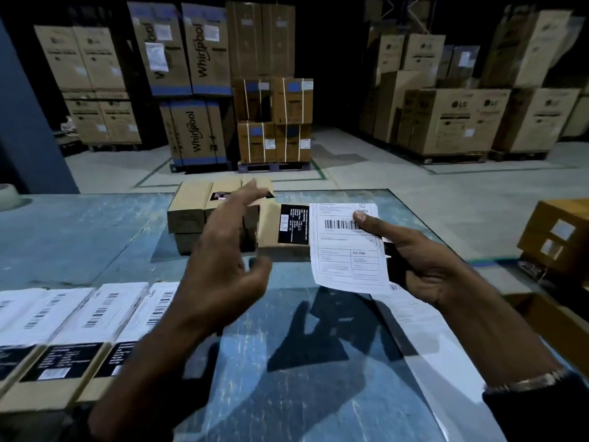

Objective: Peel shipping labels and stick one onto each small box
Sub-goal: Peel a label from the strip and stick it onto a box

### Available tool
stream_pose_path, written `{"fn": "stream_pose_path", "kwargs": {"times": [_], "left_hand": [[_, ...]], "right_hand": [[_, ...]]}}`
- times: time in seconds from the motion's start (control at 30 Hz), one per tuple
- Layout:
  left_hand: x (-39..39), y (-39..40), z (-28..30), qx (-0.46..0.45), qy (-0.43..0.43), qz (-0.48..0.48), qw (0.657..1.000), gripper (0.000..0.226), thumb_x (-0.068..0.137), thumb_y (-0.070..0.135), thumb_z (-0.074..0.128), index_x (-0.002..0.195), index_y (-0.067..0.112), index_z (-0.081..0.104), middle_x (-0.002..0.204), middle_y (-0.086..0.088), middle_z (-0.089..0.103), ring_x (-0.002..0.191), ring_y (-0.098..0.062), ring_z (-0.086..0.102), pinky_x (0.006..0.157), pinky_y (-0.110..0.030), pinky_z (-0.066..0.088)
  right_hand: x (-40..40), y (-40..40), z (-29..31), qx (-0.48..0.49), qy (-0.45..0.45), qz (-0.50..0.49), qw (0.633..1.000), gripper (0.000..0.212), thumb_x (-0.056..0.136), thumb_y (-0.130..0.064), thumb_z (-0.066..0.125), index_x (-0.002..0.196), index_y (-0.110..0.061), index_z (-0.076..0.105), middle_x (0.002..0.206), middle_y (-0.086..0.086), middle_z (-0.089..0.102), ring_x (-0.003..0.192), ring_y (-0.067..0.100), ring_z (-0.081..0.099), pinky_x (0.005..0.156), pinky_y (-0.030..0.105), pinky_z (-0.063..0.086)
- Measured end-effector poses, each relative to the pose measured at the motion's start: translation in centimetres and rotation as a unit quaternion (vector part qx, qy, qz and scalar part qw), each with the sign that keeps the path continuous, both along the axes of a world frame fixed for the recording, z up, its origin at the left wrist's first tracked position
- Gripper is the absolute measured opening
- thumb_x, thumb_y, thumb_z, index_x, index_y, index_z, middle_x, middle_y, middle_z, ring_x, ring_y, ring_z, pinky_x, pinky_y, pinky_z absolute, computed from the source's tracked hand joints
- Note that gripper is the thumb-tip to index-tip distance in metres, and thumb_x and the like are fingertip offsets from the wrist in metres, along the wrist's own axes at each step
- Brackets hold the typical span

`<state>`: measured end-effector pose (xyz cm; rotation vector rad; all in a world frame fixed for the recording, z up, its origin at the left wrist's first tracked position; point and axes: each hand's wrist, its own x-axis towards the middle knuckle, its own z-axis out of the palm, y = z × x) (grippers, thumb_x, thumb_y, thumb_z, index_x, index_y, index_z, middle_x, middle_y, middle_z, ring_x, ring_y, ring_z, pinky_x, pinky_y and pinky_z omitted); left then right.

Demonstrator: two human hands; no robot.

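Head view — right hand [424, 266] pinches shipping label [347, 247]; left hand [226, 250] spread, fingers loose, reaching toward small boxes [188, 212].

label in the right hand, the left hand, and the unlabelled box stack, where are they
label [345, 250]: head view, middle of the sheet
left hand [223, 250]: head view, back of the hand
box stack [188, 208]: head view, top box's near face

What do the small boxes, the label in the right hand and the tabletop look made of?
Small boxes: matte brown cardboard, folded edges. Label: thin white printed paper, bending, perhaps glossy-backed. Tabletop: smooth bluish reflective surface, probably glass or coated metal, showing shadows.
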<state>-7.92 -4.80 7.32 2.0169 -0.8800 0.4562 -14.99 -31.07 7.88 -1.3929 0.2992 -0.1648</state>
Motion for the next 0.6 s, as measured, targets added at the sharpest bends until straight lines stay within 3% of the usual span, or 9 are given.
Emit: {"fn": "stream_pose_path", "kwargs": {"times": [0.03,0.1,0.17,0.27,0.33,0.4,0.5,0.53,0.6], "left_hand": [[0.2,0.1,0.0,0.084,-0.052,-0.013,0.995,0.095,0.08,0.006,0.076,0.161,0.028,0.032,0.172,0.001,0.028,0.159,-0.015,0.025,0.125,-0.053,0.034],[0.6,-0.2,-0.9,0.229,-0.176,0.006,0.957,0.111,0.077,0.034,0.083,0.167,0.027,0.018,0.177,0.002,0.009,0.164,-0.018,-0.004,0.128,-0.063,0.015],[0.5,-0.8,-1.5,0.295,-0.251,0.018,0.922,0.118,0.075,0.054,0.085,0.168,0.027,0.017,0.175,-0.003,0.018,0.164,-0.025,0.005,0.127,-0.065,0.016],[0.4,-1.0,-2.1,0.257,-0.291,-0.031,0.921,0.093,0.076,0.039,0.087,0.158,0.025,0.045,0.159,0.0,0.051,0.15,-0.023,0.045,0.12,-0.056,0.039],[0.2,-0.7,-2.0,0.22,-0.268,-0.045,0.937,0.081,0.074,0.03,0.087,0.15,0.026,0.057,0.151,0.006,0.06,0.138,-0.015,0.056,0.108,-0.045,0.053],[-0.2,-0.4,-1.7,0.201,-0.215,-0.041,0.955,0.078,0.071,0.031,0.087,0.145,0.032,0.061,0.143,0.013,0.065,0.128,-0.007,0.062,0.099,-0.034,0.058],[0.0,0.1,-1.3,0.192,-0.051,-0.098,0.975,0.065,0.068,0.041,0.085,0.131,0.035,0.069,0.116,0.016,0.076,0.1,-0.004,0.072,0.08,-0.035,0.062],[0.2,0.0,-1.3,0.206,0.004,-0.126,0.97,0.062,0.068,0.046,0.083,0.127,0.034,0.071,0.109,0.015,0.077,0.094,-0.006,0.073,0.077,-0.038,0.062],[0.6,-0.3,-1.8,0.225,0.065,-0.16,0.959,0.065,0.064,0.051,0.081,0.126,0.034,0.071,0.108,0.014,0.077,0.093,-0.008,0.074,0.078,-0.04,0.061]], "right_hand": [[0.0,-0.3,0.0,0.011,0.007,0.006,1.0,0.058,0.068,-0.039,0.091,0.118,-0.011,0.081,0.116,0.016,0.08,0.116,0.035,0.075,0.111,0.054,0.053],[-0.1,-0.5,-0.1,0.024,0.026,0.023,0.999,0.06,0.067,-0.037,0.093,0.119,-0.01,0.081,0.119,0.018,0.078,0.119,0.037,0.073,0.113,0.056,0.051],[0.2,-0.6,-0.5,0.029,0.049,0.046,0.997,0.062,0.068,-0.035,0.094,0.122,-0.008,0.08,0.122,0.02,0.077,0.123,0.038,0.071,0.115,0.058,0.049],[0.4,-0.2,-1.0,0.015,0.072,0.098,0.992,0.06,0.075,-0.034,0.092,0.127,-0.007,0.077,0.125,0.02,0.076,0.127,0.038,0.068,0.117,0.054,0.047],[0.1,-0.1,-0.7,-0.013,0.084,0.126,0.988,0.059,0.08,-0.039,0.087,0.13,-0.009,0.075,0.123,0.018,0.077,0.12,0.036,0.072,0.11,0.052,0.054],[-0.2,-1.1,-0.4,-0.074,0.085,0.159,0.981,0.07,0.078,-0.055,0.084,0.136,-0.019,0.07,0.127,0.012,0.077,0.116,0.032,0.073,0.108,0.056,0.055],[-0.7,-3.3,-0.2,-0.18,-0.013,0.208,0.961,0.107,0.054,-0.082,0.089,0.149,-0.052,0.05,0.155,-0.012,0.055,0.148,0.016,0.048,0.121,0.061,0.039],[-0.8,-4.0,-0.4,-0.209,-0.04,0.243,0.946,0.116,0.053,-0.08,0.09,0.155,-0.054,0.041,0.163,-0.015,0.047,0.155,0.01,0.037,0.124,0.056,0.032],[-1.1,-4.6,-0.8,-0.261,-0.044,0.333,0.905,0.119,0.061,-0.059,0.099,0.161,-0.048,0.036,0.168,-0.014,0.039,0.159,0.005,0.026,0.126,0.047,0.026]]}}
